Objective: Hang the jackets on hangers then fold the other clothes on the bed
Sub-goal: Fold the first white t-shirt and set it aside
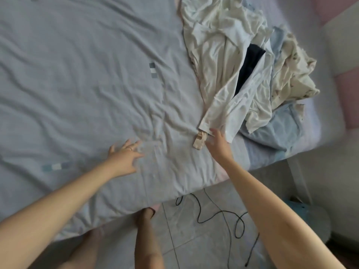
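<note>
Your right hand [217,141], fingers loosely spread, seemingly touches the white sleeve [213,113] near the front edge of the bed [77,84]; left hand [124,155] splayed, empty. Pinch the sleeve's end, then draw.

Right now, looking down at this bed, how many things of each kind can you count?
Hands: 2, the left hand and the right hand
Heap of clothes: 1
Colour-block patches on the sheet: 2
Black cable on the floor: 1
Total: 6
</note>
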